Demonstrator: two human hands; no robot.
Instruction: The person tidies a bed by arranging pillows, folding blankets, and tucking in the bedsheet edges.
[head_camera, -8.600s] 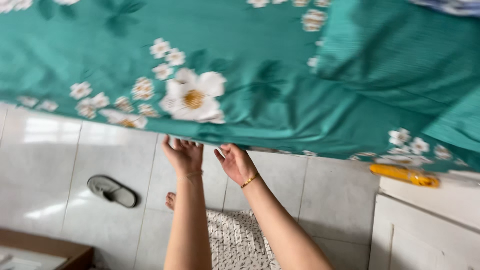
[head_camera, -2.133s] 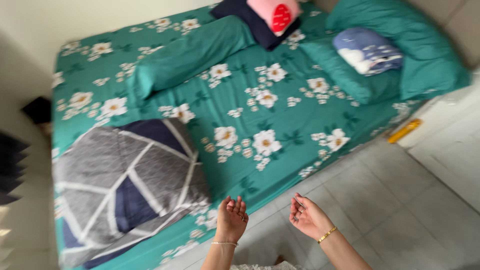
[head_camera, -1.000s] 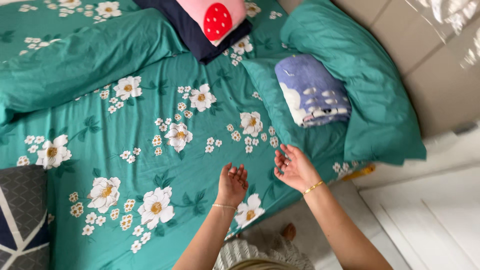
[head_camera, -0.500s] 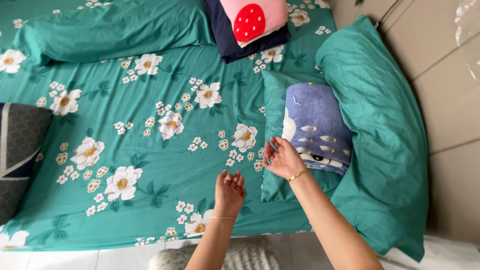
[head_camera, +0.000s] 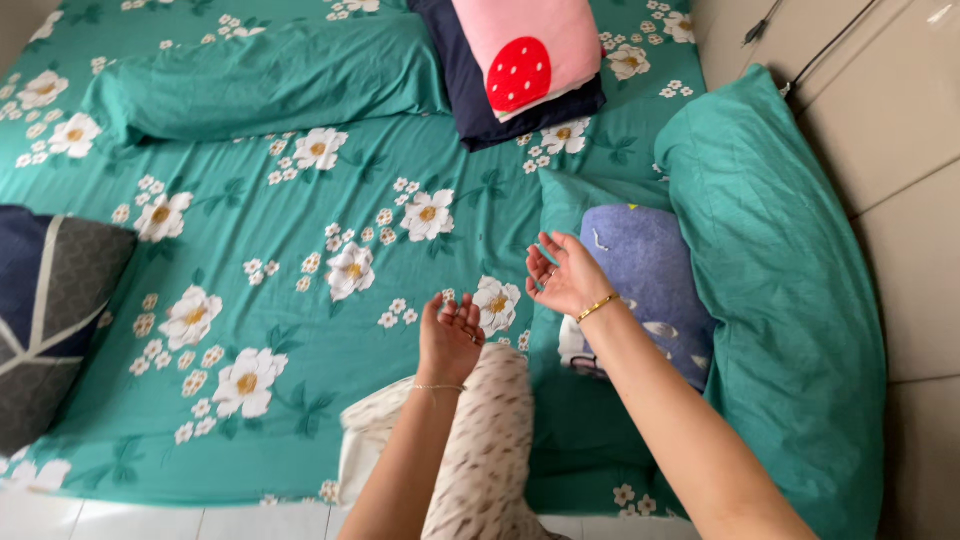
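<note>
My left hand (head_camera: 451, 335) hovers palm up over the green flowered bedsheet (head_camera: 300, 240), fingers loosely apart, holding nothing. My right hand (head_camera: 563, 275) is raised palm up just left of a folded blue patterned blanket (head_camera: 655, 270), which lies on a small green pillow (head_camera: 580, 420). It holds nothing. Both wrists wear thin bracelets. My knee in pale patterned trousers (head_camera: 490, 440) rests on the bed's near edge, below my left hand.
A large green pillow (head_camera: 780, 260) lies along the right wall. A green bolster (head_camera: 260, 80) lies across the far side. A pink cushion with a red strawberry (head_camera: 525, 50) sits on a navy pillow. A grey and navy folded quilt (head_camera: 50, 310) is at left.
My view has moved closer over the bed. My knee has come up onto the mattress edge. Both hands have risen slightly, staying empty.
</note>
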